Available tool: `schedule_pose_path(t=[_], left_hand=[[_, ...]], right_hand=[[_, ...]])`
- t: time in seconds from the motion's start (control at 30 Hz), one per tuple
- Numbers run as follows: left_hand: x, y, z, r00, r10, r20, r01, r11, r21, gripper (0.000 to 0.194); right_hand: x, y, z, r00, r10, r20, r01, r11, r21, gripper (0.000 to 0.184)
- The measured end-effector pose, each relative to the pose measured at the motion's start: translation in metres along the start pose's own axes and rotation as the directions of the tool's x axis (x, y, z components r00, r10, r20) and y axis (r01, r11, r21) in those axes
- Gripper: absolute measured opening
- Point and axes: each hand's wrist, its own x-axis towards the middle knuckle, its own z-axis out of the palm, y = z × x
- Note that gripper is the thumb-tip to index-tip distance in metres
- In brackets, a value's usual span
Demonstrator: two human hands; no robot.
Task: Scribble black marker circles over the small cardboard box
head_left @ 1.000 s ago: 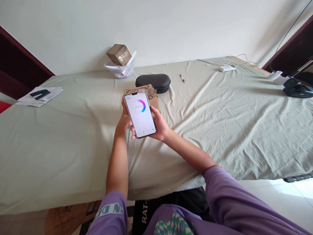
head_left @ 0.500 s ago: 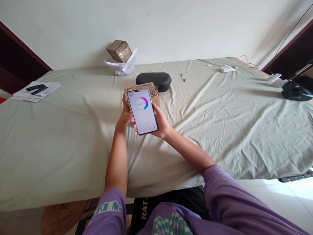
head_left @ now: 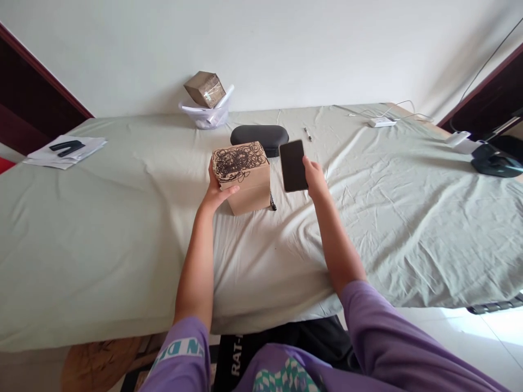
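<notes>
My left hand [head_left: 216, 188] grips the near left corner of a cardboard box [head_left: 249, 193], its thumb across the front face. Black looping scribbles cover the top of that box. To the right, my right hand [head_left: 314, 173] holds a smartphone [head_left: 293, 166] by its right edge, thumb in front; its screen is dark. The phone is apart from the box, above the cloth. A black pen [head_left: 273, 204] shows partly beside the box's lower right edge, the rest hidden behind it. Right behind the box lies a black zipped case [head_left: 260, 134].
A pale green cloth [head_left: 134, 234] covers the table. At the back, a clear plastic bowl [head_left: 208, 120] bears a small taped box [head_left: 204, 90]. Papers [head_left: 87, 148] with a black stapler-like object [head_left: 67, 147] lie left. Another pen [head_left: 308, 134], a white power strip [head_left: 381, 122] and a black device [head_left: 496, 161] are rightward.
My right hand has moved the phone rightward, away from in front of the box. Its screen has gone from a lit timer to dark, and the scribbled box top is now uncovered.
</notes>
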Motion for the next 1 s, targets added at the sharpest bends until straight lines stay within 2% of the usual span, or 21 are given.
schedule_pose_path(t=[0.07,0.17,0.3,0.4,0.53,0.67,0.73,0.77,0.87,0.9,0.93,1.0], left_hand=[[0.0,0.004,0.002,1.0,0.0,-0.013,0.0,1.0,-0.002,0.152],[-0.001,0.009,0.005,1.0,-0.001,-0.023,0.001,1.0,-0.002,0.156],[-0.002,0.017,0.005,1.0,0.022,-0.011,-0.022,1.0,0.013,0.158],[-0.001,0.024,0.004,0.997,0.082,-0.014,-0.081,0.996,0.045,0.161],[0.003,0.038,0.0,0.975,0.22,-0.037,-0.215,0.972,0.091,0.16],[0.002,0.06,-0.004,0.938,0.346,-0.039,-0.339,0.933,0.116,0.154],[0.0,0.073,-0.003,0.929,0.37,-0.022,-0.365,0.923,0.12,0.15],[-0.001,0.08,-0.002,0.928,0.372,-0.016,-0.368,0.923,0.115,0.148],[-0.003,0.097,0.004,0.929,0.37,0.004,-0.369,0.927,0.07,0.146],[-0.003,0.102,0.007,0.927,0.374,0.009,-0.374,0.926,0.053,0.146],[-0.003,0.106,0.009,0.926,0.378,0.01,-0.378,0.925,0.042,0.147],[-0.004,0.112,0.015,0.927,0.376,0.003,-0.376,0.926,0.032,0.148]], right_hand=[[0.013,0.023,0.007,0.995,0.097,0.0,-0.097,0.993,-0.074,0.063],[0.019,0.047,0.02,0.984,0.176,0.021,-0.173,0.978,-0.12,0.038],[0.018,0.058,0.026,0.98,0.192,0.044,-0.178,0.959,-0.22,0.043],[0.016,0.054,0.017,0.983,0.17,0.068,-0.143,0.945,-0.293,0.042],[0.008,0.035,0.002,0.979,0.117,0.165,-0.052,0.934,-0.354,0.038],[-0.007,0.008,-0.017,0.966,0.003,0.257,0.083,0.943,-0.323,0.055],[-0.016,-0.004,-0.026,0.919,-0.106,0.379,0.205,0.951,-0.232,0.068],[-0.02,-0.009,-0.029,0.87,-0.188,0.455,0.287,0.944,-0.16,0.08],[-0.031,-0.018,-0.032,0.662,-0.425,0.618,0.505,0.861,0.051,0.134],[-0.033,-0.019,-0.03,0.618,-0.463,0.635,0.544,0.835,0.079,0.148],[-0.034,-0.019,-0.027,0.604,-0.476,0.64,0.563,0.823,0.081,0.156],[-0.035,-0.019,-0.022,0.618,-0.482,0.621,0.569,0.819,0.07,0.161]])
